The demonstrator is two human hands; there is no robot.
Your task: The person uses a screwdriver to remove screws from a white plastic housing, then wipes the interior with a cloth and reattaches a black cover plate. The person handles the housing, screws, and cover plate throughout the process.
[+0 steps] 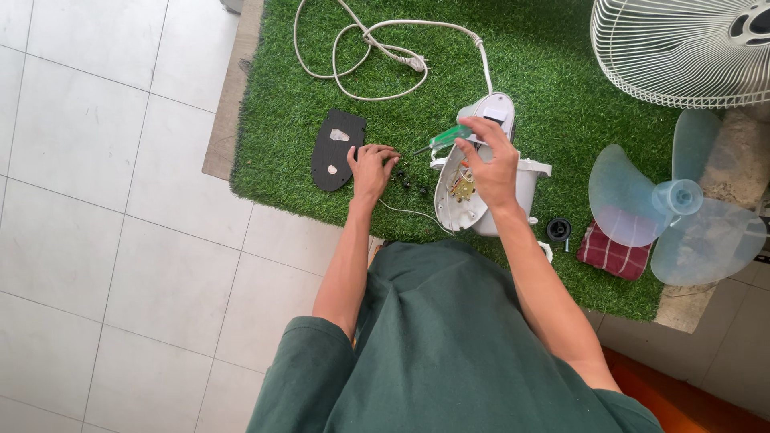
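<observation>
Right hand (491, 164) grips a green-handled screwdriver (446, 137) over the opened white fan housing (489, 172) on the green turf (553, 72). Left hand (371, 167) rests curled on small dark screws (405, 178), whether pinching 1 cannot be told. Housing judged light, rigid, with fragile wiring; hold by its outer shell.

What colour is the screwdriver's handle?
Translucent green; the screwdriver in the right hand shows best in the head view.

White tiled floor (96, 200), green turf mat (561, 72)

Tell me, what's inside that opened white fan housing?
Inside the white fan housing, a small brass-coloured part and thin wires show. The right hand, holding a green-handled screwdriver, covers the rest.
</observation>
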